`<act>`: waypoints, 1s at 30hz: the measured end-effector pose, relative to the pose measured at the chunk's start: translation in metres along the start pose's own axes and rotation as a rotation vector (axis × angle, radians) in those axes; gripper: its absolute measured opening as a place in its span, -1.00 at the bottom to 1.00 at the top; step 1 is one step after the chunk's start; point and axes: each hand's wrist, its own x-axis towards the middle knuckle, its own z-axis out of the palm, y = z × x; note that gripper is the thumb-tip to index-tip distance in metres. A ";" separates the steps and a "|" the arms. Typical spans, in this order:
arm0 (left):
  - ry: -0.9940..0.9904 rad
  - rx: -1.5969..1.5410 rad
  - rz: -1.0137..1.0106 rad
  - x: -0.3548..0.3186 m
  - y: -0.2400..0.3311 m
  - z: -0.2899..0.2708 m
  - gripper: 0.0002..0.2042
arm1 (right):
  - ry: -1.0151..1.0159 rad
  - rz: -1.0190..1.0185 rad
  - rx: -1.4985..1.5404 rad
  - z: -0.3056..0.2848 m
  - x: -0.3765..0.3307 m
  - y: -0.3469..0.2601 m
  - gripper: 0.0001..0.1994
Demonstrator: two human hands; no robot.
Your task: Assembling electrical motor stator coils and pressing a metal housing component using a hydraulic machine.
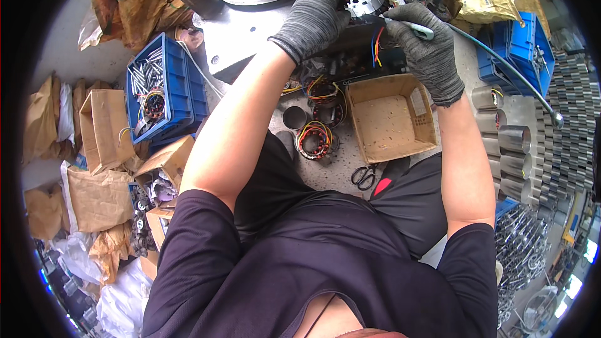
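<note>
At the edge of the metal press table, my left hand [316, 17] in a grey knit glove closes its fingers on the near side of a motor stator [366, 3] with a silvery toothed core. Red, yellow and blue lead wires [377, 47] hang below it. My right hand [427, 53], gloved the same way, grips a slim tool with a pale grey handle [414, 27]. The tool's tip points left toward the stator; whether it touches is hard to tell. Below, several wound stators [314, 141] with coloured wires sit on the floor beside a metal sleeve [294, 117].
An open cardboard box [391, 147] stands between my knees, with black scissors [363, 178] near it. Blue bins [166, 91] hold metal pins on the left. Metal sleeves [514, 139] and stacked metal pieces [570, 122] line the right, under a long lever [513, 70].
</note>
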 end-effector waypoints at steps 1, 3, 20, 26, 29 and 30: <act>-0.014 0.004 -0.016 0.000 0.001 -0.001 -0.32 | -0.030 0.012 0.023 -0.002 0.001 -0.001 -0.86; -0.027 0.009 -0.030 0.002 0.002 -0.002 -0.32 | -0.058 0.023 0.047 -0.008 0.002 0.001 -0.86; -0.010 0.010 -0.021 -0.002 0.002 -0.006 -0.33 | 0.096 0.260 0.459 -0.015 -0.007 0.006 -0.85; 0.000 -0.080 0.021 -0.002 0.003 -0.007 -0.36 | 0.051 0.263 0.433 -0.021 -0.005 0.017 -0.88; -0.031 -0.175 -0.066 -0.004 0.003 -0.009 -0.40 | -0.119 0.481 0.573 -0.034 -0.003 0.025 -0.88; -0.033 -0.175 -0.063 -0.005 0.003 -0.010 -0.40 | -0.073 0.528 0.519 -0.032 -0.004 0.024 -0.89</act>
